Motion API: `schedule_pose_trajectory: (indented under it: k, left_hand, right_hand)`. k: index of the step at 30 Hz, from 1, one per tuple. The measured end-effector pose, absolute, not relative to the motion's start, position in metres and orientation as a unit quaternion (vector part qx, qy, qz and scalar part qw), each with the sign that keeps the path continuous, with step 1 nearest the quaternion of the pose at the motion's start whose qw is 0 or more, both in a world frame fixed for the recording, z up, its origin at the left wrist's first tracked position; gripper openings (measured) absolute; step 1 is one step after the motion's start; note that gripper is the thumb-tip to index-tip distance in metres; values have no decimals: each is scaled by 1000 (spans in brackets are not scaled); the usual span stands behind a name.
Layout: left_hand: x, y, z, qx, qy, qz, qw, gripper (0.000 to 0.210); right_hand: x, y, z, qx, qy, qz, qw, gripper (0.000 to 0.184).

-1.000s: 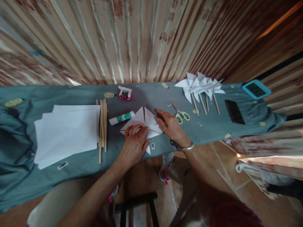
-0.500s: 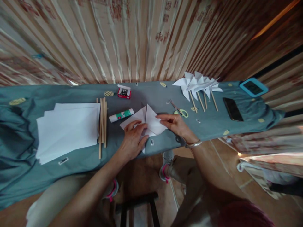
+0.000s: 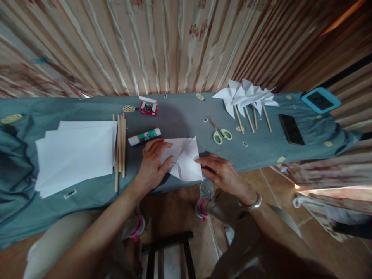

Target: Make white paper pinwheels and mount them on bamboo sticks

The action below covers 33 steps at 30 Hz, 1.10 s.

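A white sheet of paper [image 3: 184, 155], creased and cut toward its middle, lies at the near edge of the cloth-covered table. My left hand [image 3: 154, 161] grips its left side, thumb on top near the centre and fingers along the upper left. At the right edge, my right hand [image 3: 222, 170] pinches the paper between thumb and fingers; a bracelet circles that wrist. Just above my left hand lies a glue stick [image 3: 144, 136] with a green label. Green-handled scissors [image 3: 220, 133] rest with slightly parted blades beyond my right hand.
Left on the table [image 3: 180, 116] are a stack of white paper [image 3: 77, 155] and several wooden sticks [image 3: 120, 145]. A small red box [image 3: 148, 106] stands open behind. Several paper pinwheels [image 3: 245, 97], a phone [image 3: 291, 129] and a blue-framed device [image 3: 321, 100] lie right.
The paper has turned and now lies flatter, more square to the table edge. My right hand has come down to its right edge and away from the scissors. The view has shifted slightly.
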<state>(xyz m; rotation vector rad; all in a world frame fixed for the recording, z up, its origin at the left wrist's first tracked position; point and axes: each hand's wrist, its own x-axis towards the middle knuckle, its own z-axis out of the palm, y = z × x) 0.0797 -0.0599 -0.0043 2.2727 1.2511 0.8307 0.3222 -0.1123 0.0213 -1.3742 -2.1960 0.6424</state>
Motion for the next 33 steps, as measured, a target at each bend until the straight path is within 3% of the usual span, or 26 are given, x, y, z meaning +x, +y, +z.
schedule_pose_trajectory:
  k: [7, 14, 33]
  left_hand:
    - [86, -66, -7, 833, 443, 277, 180, 54]
    - [87, -65, -11, 852, 431, 256, 150, 64]
    - [87, -66, -10, 838, 430, 286, 176, 60]
  right_hand:
    - [328, -117, 16, -477, -825, 214, 215, 24]
    - [328, -109, 9, -485, -815, 208, 237, 20]
    - [296, -89, 9, -537, -771, 242, 244, 14]
